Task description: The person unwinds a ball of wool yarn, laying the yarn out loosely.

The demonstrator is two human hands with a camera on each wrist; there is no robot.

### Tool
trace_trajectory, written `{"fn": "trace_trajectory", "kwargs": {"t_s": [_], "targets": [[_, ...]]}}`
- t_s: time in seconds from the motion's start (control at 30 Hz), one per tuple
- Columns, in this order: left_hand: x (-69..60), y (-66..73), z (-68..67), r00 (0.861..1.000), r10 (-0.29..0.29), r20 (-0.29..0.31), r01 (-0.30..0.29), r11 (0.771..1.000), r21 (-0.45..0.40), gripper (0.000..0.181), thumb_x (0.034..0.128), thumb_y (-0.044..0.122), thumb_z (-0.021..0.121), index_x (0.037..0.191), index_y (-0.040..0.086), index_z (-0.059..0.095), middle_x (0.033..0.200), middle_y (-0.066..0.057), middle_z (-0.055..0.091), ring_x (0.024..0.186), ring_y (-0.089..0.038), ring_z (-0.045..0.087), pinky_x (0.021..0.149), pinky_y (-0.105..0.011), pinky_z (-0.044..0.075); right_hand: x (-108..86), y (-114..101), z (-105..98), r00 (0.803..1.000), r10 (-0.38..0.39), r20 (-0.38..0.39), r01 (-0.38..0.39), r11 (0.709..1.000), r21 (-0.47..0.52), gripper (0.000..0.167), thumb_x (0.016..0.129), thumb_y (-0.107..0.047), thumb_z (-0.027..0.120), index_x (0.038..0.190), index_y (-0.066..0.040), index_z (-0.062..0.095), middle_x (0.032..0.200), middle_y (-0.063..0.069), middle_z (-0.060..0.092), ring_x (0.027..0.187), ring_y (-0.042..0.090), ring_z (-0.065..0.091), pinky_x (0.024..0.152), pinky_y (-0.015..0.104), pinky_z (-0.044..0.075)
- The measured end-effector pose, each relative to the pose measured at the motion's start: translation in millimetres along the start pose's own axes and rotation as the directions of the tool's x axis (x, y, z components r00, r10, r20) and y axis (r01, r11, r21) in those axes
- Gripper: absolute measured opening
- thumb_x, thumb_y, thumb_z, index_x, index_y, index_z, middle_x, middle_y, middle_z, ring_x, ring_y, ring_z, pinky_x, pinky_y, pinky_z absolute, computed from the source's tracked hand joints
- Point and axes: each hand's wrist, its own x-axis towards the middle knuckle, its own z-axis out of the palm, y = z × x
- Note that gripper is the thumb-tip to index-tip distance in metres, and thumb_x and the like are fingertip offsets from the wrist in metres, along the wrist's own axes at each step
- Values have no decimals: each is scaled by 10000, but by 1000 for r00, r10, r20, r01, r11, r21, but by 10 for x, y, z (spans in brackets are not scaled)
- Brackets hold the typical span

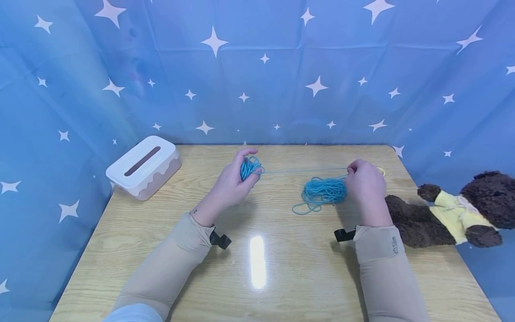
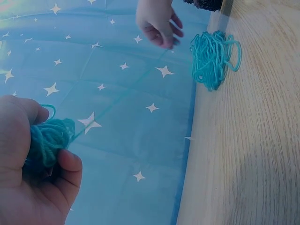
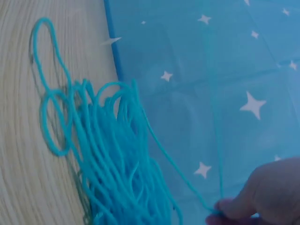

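Left fingers (image 2: 71,172) curl round a yarn ball (image 2: 50,139), right fingers (image 3: 234,206) pinching its strand (image 3: 220,159) beside the yarn pile (image 1: 324,191)

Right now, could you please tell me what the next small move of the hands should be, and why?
I would probably wrap the straight strand once round the small yarn bundle in the left hand: the right hand pinches that strand, which stretches between both hands, and beyond the pinch it leads to the larger yarn pile.
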Motion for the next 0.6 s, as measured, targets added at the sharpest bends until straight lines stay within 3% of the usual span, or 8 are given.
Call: {"fn": "trace_trajectory", "kwargs": {"t_s": [0.13,0.27,0.47,0.6], "targets": [[2,-8,-4,1000,2,2,-2,1000,1,613,1078,245,643,1632,163,392,912,-30,552,712,-189,510,652,-316,476,44,94,12,993,78,92,-72,995,-70,309,1126,-210,454,1194,15,654,1037,248,691,834,390,636,611,465,499],[9,-18,-5,1000,-4,-12,5,1000,28,580,1092,253,615,1626,171,403,938,-31,564,751,-194,533,699,-340,502,77,158,42,981,120,150,-104,989,-109,272,1104,-209,458,1031,-19,640,867,176,640,727,324,585,567,424,459],[13,-13,-13,996,-36,-76,41,997,65,513,1128,300,573,1608,176,444,849,-25,550,718,-206,538,669,-363,492,114,219,75,972,130,197,-102,984,-144,305,1104,-227,453,1098,-9,666,974,213,679,772,342,619,568,426,482],[12,-11,-9,997,-30,-73,34,998,54,517,1128,304,579,1608,173,436,838,-23,566,699,-197,547,651,-349,498,119,200,83,962,150,228,-114,980,-160,331,1117,-243,432,1125,-12,669,1048,231,678,801,350,626,572,435,492]]}}
